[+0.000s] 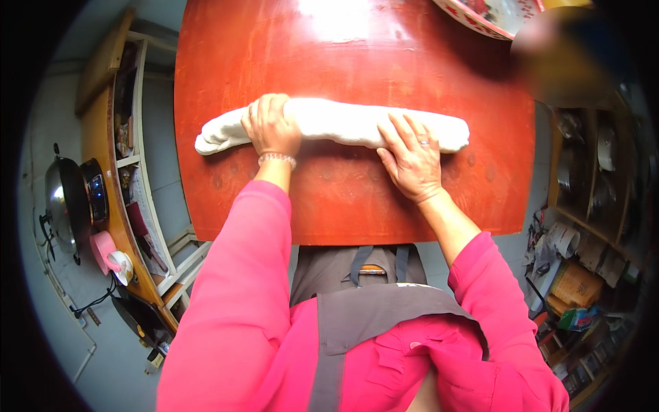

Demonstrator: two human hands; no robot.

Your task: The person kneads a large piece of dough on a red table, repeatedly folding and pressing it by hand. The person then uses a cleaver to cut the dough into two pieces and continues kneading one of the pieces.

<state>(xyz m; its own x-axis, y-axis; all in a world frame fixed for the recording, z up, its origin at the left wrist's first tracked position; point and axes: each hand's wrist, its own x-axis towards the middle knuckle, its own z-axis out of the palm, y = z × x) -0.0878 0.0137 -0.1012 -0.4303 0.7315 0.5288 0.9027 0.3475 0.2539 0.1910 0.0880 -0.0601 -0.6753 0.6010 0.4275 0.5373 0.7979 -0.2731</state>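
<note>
A long white roll of dough [336, 122] lies across the red table [329, 199], its left end bent slightly nearer and looking folded. My left hand [273, 127] curls over the roll left of its middle, fingers closed around the far side; a beaded bracelet circles that wrist. Toward the right end, my right hand [415, 156] rests on the dough with fingers stretched out and a little apart, a ring on one finger. The underside of the roll is hidden.
At the far right of the table stands a patterned enamel basin [480, 17]. A dark blurred shape [576, 58] covers the corner beside it. Left is a wooden counter with a wok [65, 199] and a pink container [103, 250]. Cluttered shelves [594, 172] stand at right.
</note>
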